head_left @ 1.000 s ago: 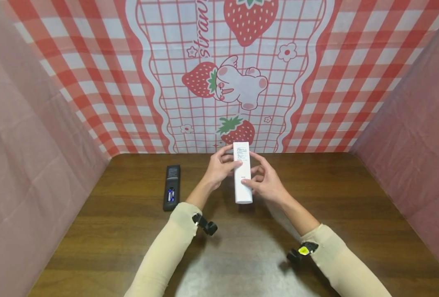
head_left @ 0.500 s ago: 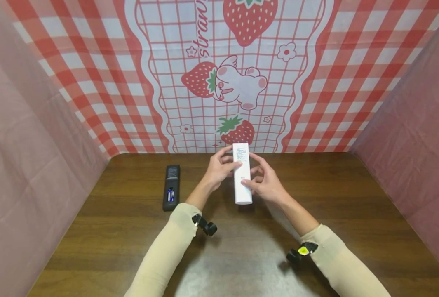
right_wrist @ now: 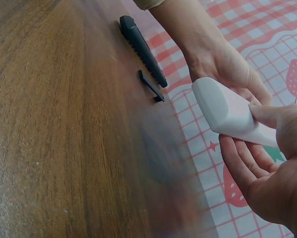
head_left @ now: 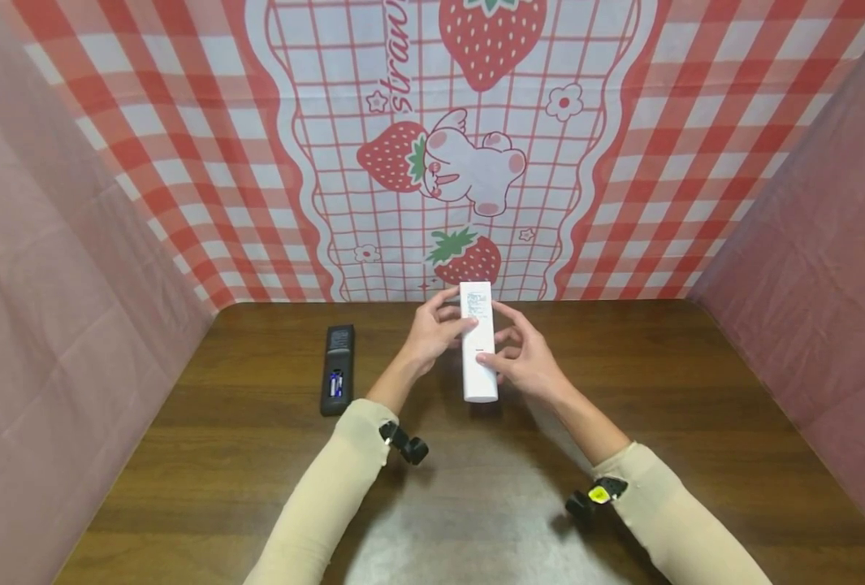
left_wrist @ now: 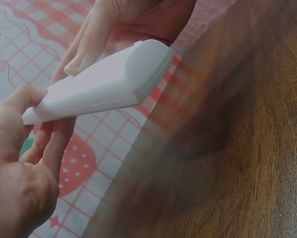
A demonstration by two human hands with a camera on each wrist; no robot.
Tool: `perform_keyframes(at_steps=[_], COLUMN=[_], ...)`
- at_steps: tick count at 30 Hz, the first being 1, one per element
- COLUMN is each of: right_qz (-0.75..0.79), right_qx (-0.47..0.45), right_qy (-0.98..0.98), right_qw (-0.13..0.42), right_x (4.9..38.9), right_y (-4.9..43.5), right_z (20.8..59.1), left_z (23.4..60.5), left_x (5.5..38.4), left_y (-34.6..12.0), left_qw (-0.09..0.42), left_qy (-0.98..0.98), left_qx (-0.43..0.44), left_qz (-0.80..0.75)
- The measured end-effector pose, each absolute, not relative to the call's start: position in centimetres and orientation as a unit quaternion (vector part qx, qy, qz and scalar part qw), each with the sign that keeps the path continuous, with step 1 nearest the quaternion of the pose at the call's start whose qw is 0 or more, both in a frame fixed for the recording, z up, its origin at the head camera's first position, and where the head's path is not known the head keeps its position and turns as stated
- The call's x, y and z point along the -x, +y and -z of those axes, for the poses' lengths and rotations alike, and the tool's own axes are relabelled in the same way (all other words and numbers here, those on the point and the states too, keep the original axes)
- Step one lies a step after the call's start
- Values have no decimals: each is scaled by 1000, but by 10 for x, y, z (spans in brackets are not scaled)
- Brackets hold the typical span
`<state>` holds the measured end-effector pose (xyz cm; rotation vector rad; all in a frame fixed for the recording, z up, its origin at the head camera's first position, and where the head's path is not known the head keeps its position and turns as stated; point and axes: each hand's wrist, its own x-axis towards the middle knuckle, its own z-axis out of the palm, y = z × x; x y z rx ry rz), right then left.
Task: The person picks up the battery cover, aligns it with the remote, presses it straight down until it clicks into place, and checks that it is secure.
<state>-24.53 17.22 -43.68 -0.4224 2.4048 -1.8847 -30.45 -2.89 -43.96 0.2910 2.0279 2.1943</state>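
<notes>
A white remote control (head_left: 480,382) is held up above the table with its back toward me. Small print covers its far half, and a short dark mark sits near the middle. My left hand (head_left: 426,331) grips its far part from the left, thumb across the back. From the right, my right hand (head_left: 533,359) grips it too, with the thumb pressed close to the dark mark and the fingers underneath. The left wrist view shows the smooth near end of the white remote (left_wrist: 104,79). Its button side is hidden.
Left of my hands lies a black remote control (head_left: 338,370), its battery bay uncovered and batteries (head_left: 336,383) inside. In the right wrist view a small black battery cover (right_wrist: 150,87) lies beside it. A strawberry-print cloth (head_left: 432,162) hangs behind the wooden table (head_left: 666,382).
</notes>
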Motion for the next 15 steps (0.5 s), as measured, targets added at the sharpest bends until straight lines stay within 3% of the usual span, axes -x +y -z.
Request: perform_keyframes(at_steps=[15], right_qz=[606], right_qx=[139], right_qy=[783], right_qw=[26], right_x=[244], right_y=[181], right_z=[436], left_z=[436], left_x=[301], left_y=[-21], left_qw=[84], left_qy=[674], left_qx=[-101], left_qz=[-727])
